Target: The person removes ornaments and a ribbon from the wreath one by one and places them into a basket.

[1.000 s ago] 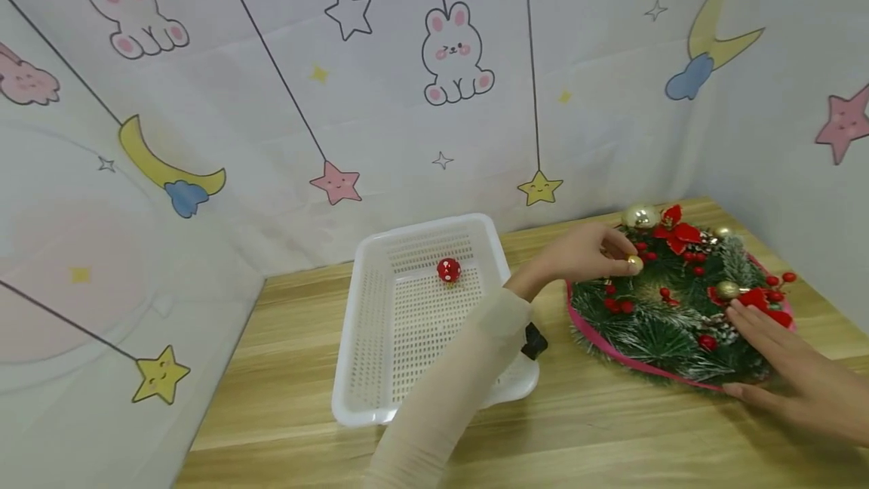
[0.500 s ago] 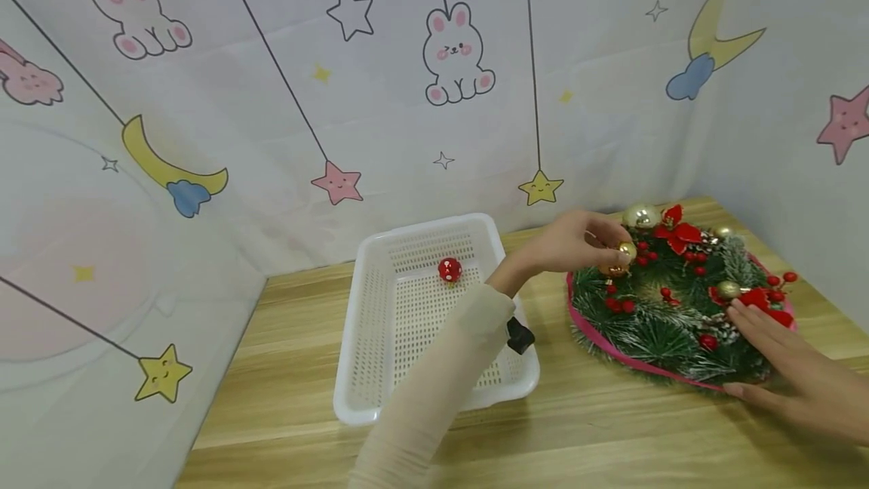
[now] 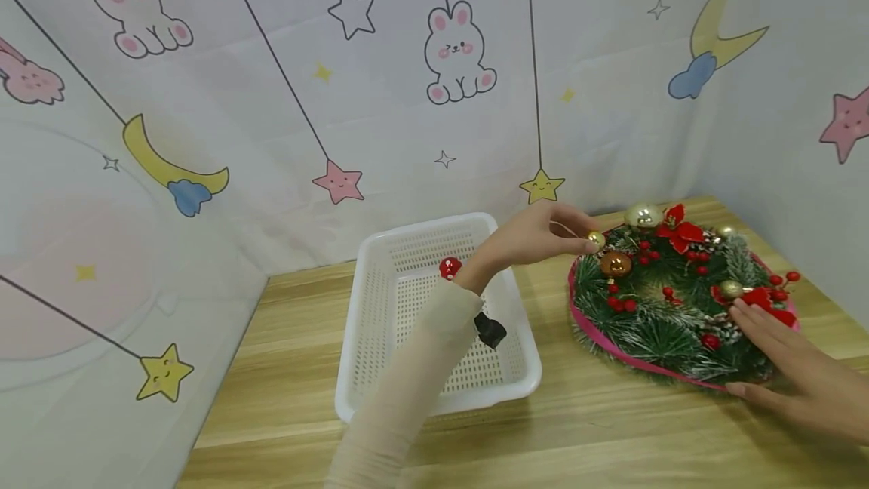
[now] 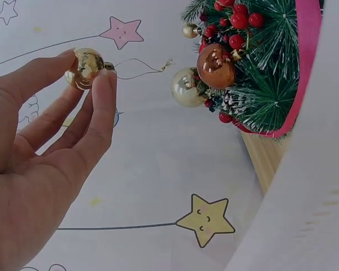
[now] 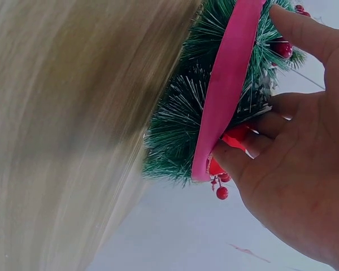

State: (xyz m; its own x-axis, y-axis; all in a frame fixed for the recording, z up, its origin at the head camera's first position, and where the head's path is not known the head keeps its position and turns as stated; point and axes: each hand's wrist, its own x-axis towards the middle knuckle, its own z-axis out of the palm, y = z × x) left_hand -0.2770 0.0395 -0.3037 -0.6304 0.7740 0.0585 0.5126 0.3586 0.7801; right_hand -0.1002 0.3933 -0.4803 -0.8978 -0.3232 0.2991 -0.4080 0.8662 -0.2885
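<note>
My left hand (image 3: pixel 543 236) pinches a small shiny gold ball ornament (image 4: pixel 86 69) between thumb and fingertips, and a thin gold hanging loop (image 4: pixel 137 69) trails from its cap. This hand is up beside the left edge of a green Christmas wreath (image 3: pixel 668 338), apart from it. The wreath lies on the table, with red berries, red flowers, a copper ball (image 3: pixel 615 263), a pale gold ball (image 3: pixel 643 216) and a pink ribbon (image 3: pixel 624 355) round its edge. On the wreath's right side rests my right hand (image 3: pixel 801 376), fingers extended over the top and thumb at the front rim.
Left of the wreath stands a white perforated plastic basket (image 3: pixel 468 404) with a red, white-spotted ball (image 3: pixel 449 269) inside. My left forearm crosses above it, a black wrist camera (image 3: pixel 490 330) on it. Behind the wooden table (image 3: pixel 570 444) hangs a cartoon-printed cloth (image 3: pixel 387 127).
My left hand has drawn the gold ball left and up, away from the wreath, uncovering the copper ball. The right hand has stayed on the wreath.
</note>
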